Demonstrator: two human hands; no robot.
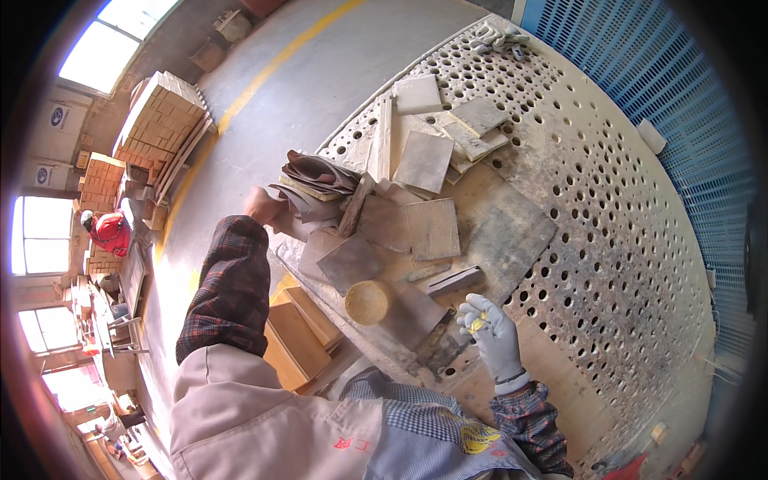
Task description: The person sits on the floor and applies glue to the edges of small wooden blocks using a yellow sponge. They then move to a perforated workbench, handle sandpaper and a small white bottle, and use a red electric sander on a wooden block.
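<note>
My left hand (261, 205), bare below a dark plaid sleeve, is at the near left edge of a pile of curled abrasive-like sheets (318, 180); its fingers are partly hidden, so a grip cannot be told. A dark wooden stick (356, 205) leans against the pile. My right hand (493, 336) wears a pale glove with yellow at the fingers. It hovers palm up with loosely bent fingers, and nothing in it can be made out. Near it lie a grey slotted block (453, 281) and a round tan disc or cylinder (367, 302). Flat square pads (432, 229) are scattered beyond.
The perforated worktop (576, 240) meets a blue slatted panel (678, 78). Crumpled gloves (499, 39) lie at its far end. Cardboard boxes (297, 342) stand below the near edge. Stacked wooden blocks (159, 126) and a person in red (110, 233) are across the floor.
</note>
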